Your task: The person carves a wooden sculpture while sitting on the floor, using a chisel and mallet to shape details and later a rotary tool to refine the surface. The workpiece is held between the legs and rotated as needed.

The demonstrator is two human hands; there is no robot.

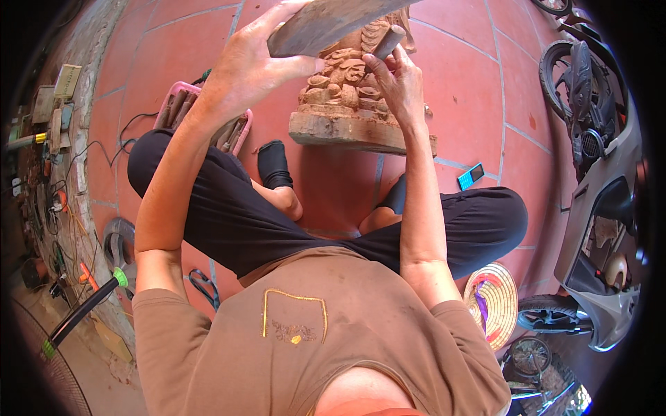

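Red tiled floor (472,83) carried everything. A parked scooter (596,208) stood along the floor's right edge, with a loose tyre (555,69) near the far right corner and a bicycle wheel (531,355) at the near right corner. The person sat cross-legged mid-floor in black trousers (229,215) and a brown shirt (312,333). The carved wooden block (347,97) stood upright on the floor just beyond the crossed feet, toward the far edge, reddish, relief partly cut. The left hand (253,62) was closed around a flat wooden mallet (326,24), raised above the carving, not touching it. The right hand (395,83) was closed on a chisel (388,41), handle tilted up to the right, the tip hidden against the carving's upper right part. A conical straw hat (492,301) lay beside the right knee, near the scooter. A pink tray of tools (201,118) sat by the left knee, partly under the left forearm. Cables and clutter (48,139) ran along the left edge. A small blue phone (470,176) lay right of the carving's base, apart from it.
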